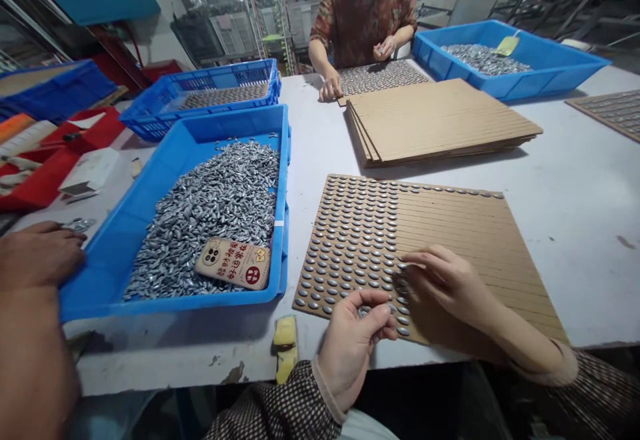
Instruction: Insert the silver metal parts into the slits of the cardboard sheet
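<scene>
- The oval pieces [403, 331] sit in columns on the left part of the grooved board [470, 240], their long axes running roughly left to right along the grooves.
- The right hand [450, 283] is nearer the newest-looking edge, its fingertips at the rightmost full-length column; shadow and blur there hide whether they pinch a piece or merely touch one.
- The left hand [347, 333] hovers over the board's near edge, left of the right hand, thumb and fingers curled around at least one grey piece [365, 310].
- Bare grooves lie to the right of that column, partly beneath the right hand.
- Left of the board, the blue tray [175, 304] holds a loose heap [215, 193] and a phone [235, 264].
- Beyond the board stands a cardboard stack [440, 123].
</scene>
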Demonstrator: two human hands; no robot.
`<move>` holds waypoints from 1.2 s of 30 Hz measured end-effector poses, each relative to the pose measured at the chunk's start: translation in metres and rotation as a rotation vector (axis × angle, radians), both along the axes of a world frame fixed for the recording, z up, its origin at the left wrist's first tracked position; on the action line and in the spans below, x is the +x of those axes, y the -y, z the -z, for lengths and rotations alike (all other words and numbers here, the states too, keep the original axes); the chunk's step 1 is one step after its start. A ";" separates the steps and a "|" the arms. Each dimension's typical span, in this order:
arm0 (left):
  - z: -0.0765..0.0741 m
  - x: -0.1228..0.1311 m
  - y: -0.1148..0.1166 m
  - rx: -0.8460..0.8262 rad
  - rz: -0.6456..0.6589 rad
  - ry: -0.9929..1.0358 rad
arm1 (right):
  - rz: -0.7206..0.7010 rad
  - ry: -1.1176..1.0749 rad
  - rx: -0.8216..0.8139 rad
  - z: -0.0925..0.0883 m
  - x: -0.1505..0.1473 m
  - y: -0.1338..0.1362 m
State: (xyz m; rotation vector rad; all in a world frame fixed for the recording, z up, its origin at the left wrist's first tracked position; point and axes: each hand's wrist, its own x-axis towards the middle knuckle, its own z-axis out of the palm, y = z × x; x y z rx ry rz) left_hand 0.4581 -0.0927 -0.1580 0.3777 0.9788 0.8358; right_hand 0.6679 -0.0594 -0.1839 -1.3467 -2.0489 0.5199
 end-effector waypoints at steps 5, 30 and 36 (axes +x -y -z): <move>0.000 0.006 -0.001 0.083 -0.009 -0.049 | -0.080 -0.373 -0.389 -0.029 -0.030 0.031; -0.014 -0.010 -0.010 -0.181 -0.097 0.127 | -0.006 0.252 0.194 0.032 0.017 -0.030; -0.009 -0.005 -0.010 -0.210 -0.103 0.176 | -0.026 0.167 0.178 0.030 0.020 -0.034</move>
